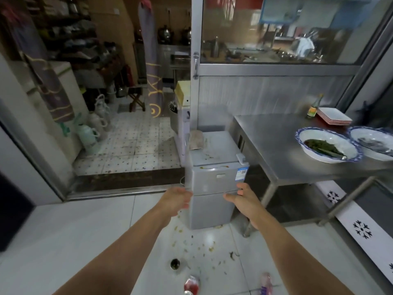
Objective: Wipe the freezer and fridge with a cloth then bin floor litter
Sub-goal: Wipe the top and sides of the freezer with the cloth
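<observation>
A small grey fridge (212,188) with a freezer door on top stands on the floor beside a steel table. A crumpled brownish cloth (196,139) lies on its top at the back left, and small stains dot the top. My left hand (177,199) and my right hand (241,199) are both stretched out toward the fridge front, fingers relaxed, holding nothing. Litter is scattered on the white floor tiles (85,241) in front: food scraps (202,248), a red-labelled bottle (191,285) and a pink bottle (265,283).
The steel table (276,145) at the right carries two blue-rimmed bowls (327,145), a stack of plates (333,116) and a glass bottle (313,107). A floor drain (175,264) sits among the scraps. A raised doorway step (127,177) leads to a tiled back room.
</observation>
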`<state>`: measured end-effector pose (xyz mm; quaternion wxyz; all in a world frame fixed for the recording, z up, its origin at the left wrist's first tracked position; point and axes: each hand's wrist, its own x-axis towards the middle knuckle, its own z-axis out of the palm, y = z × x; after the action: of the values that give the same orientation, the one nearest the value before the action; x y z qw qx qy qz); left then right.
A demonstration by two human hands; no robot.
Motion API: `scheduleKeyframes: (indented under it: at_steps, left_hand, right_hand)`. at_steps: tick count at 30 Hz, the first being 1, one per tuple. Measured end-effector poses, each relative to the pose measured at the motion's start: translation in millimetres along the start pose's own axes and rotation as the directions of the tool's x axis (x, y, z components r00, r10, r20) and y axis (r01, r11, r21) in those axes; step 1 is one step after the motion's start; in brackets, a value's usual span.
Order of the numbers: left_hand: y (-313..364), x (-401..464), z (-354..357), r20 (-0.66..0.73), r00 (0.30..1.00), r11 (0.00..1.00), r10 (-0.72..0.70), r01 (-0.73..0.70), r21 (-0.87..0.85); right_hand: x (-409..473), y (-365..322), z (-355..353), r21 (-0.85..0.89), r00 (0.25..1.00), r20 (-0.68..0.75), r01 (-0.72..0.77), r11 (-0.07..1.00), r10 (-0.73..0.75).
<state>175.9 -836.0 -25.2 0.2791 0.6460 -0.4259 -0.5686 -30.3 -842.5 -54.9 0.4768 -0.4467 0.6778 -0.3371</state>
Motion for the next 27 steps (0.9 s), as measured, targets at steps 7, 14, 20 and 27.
scheduleKeyframes:
  at_steps: [7,14,20,27]
  left_hand:
    - [53,131,-6,-0.075,0.997,1.0,0.014,-0.014,0.001]
    - [88,244,-10,-0.094,0.996,1.0,0.008,-0.007,0.009]
    - [108,335,-29,-0.096,0.995,0.999,0.0,0.005,0.043]
    - [122,473,-76,0.013,1.0,0.985,0.009,-0.011,0.172]
  right_hand:
    - [141,-42,13,-0.036,1.0,0.024,0.017,0.999,-0.016]
    - [264,-68,29,-0.061,0.998,0.054,0.02,0.998,-0.017]
    - [340,-80,51,-0.078,0.999,0.022,-0.035,0.996,0.037]
    - [424,-106,118,-0.097,0.991,-0.13,-0.037,0.995,0.025]
